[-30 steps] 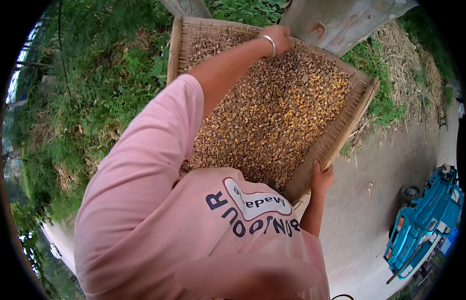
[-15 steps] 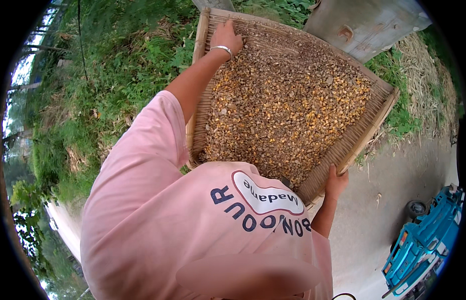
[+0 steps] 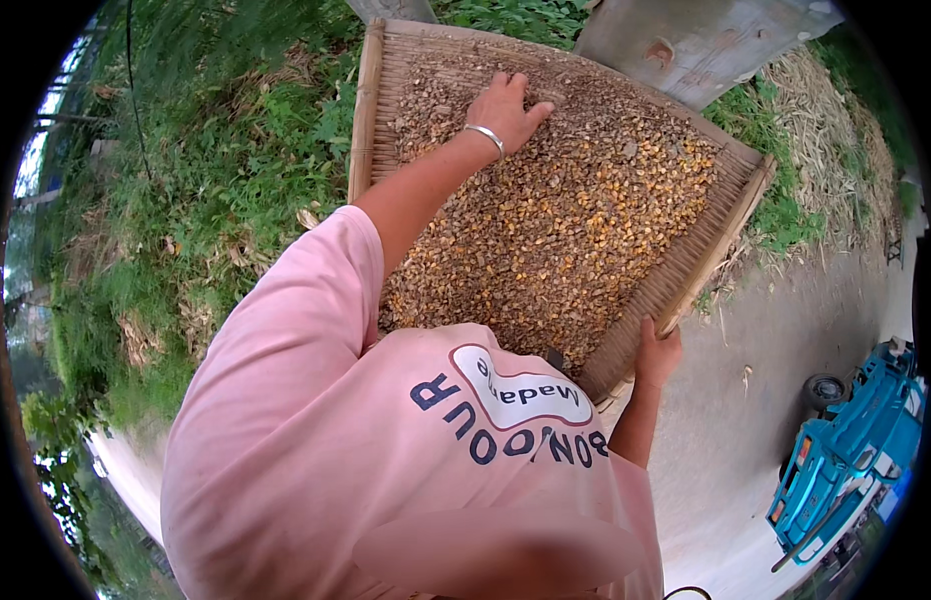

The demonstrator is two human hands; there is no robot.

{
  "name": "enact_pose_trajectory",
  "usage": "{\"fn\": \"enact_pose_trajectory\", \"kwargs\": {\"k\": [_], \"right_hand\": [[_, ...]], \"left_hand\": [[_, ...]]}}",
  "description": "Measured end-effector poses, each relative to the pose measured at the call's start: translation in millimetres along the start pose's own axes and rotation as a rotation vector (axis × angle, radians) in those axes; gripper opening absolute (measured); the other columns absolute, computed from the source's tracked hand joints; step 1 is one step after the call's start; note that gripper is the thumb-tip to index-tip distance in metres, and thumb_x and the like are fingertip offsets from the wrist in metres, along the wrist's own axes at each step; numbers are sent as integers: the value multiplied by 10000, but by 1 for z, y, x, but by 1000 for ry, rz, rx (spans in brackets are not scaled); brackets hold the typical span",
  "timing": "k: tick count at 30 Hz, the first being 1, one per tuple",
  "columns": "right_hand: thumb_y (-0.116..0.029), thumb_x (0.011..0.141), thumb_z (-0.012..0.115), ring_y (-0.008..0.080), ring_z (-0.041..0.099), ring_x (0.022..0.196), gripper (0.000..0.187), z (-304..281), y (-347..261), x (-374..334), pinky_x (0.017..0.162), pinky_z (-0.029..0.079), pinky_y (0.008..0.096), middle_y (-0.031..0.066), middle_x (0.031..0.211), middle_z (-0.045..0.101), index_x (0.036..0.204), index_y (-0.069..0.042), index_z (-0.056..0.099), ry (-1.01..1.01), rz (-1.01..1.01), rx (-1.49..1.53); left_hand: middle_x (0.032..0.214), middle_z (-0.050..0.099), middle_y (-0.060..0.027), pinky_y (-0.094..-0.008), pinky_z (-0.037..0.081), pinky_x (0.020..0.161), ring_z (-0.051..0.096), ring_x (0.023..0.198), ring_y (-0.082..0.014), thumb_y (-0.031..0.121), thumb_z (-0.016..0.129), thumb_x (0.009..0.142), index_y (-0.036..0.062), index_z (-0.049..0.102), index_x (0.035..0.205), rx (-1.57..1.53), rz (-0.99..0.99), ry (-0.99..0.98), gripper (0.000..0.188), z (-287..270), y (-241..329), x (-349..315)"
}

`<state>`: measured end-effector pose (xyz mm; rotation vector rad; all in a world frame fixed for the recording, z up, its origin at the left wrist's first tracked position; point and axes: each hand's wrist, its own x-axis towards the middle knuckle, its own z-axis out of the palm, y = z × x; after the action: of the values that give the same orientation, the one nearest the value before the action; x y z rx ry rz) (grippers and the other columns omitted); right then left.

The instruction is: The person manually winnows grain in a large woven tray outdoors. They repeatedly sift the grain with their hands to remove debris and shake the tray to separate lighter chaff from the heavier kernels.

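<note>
A woven bamboo winnowing tray (image 3: 640,345) with wooden rims spans the upper middle. Spread over it are yellow corn kernels mixed with brown bits of chaff (image 3: 555,230). My left hand (image 3: 505,112), a silver bracelet at its wrist, rests palm down on the mix near the tray's far side. Its thumb stands apart from the fingers, whose tips partly sink among the pieces. At the near right, my right hand (image 3: 658,357) grips the tray's side rim, thumb on top and the other fingers hidden beneath. The tray's near edge lies against my pink shirt.
Behind the tray stands a grey wooden board or post (image 3: 700,50). Green weeds (image 3: 275,140) grow along the left. Dry stalks (image 3: 835,150) lie at the far right beside pale concrete ground (image 3: 725,430). A blue three-wheeled vehicle (image 3: 850,450) is parked at the lower right.
My left hand has moved right and toward me, from the tray's far left corner onto the mix. Tray and right hand appear slightly further left in the picture; the right hand keeps its grip.
</note>
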<state>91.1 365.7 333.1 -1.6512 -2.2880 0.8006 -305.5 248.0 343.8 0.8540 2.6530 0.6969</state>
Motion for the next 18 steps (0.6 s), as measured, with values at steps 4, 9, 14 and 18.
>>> {"fn": "enact_pose_trajectory", "kwargs": {"k": [4,9,14,18], "right_hand": [[-265,741,718,320,649,741,353,-2,-2,-2,687,499,408,188,810,659,928,20,627,5,21,4],[-269,744,713,335,645,734,352,-4,-4,-2,685,496,411,195,801,654,924,21,627,20,19,-25],[-265,746,707,349,642,742,360,-2,-6,-4,694,497,413,207,803,650,937,27,621,24,15,-32],[-261,749,702,351,645,755,357,-3,-2,-6,698,497,412,210,809,652,941,29,619,29,1,11]], "left_hand": [[1166,455,-205,-470,466,866,544,1032,-383,492,563,865,25,441,1187,-21,29,1,580,15,33,-1],[1119,466,-198,-480,495,793,579,952,-406,510,565,856,36,408,1200,-44,57,52,605,24,66,13],[1103,490,-198,-503,508,746,613,886,-406,427,548,890,111,436,1218,0,132,22,469,31,89,20],[1090,513,-178,-499,507,753,613,881,-405,388,555,892,122,481,1194,-28,187,25,409,37,89,26]]}}
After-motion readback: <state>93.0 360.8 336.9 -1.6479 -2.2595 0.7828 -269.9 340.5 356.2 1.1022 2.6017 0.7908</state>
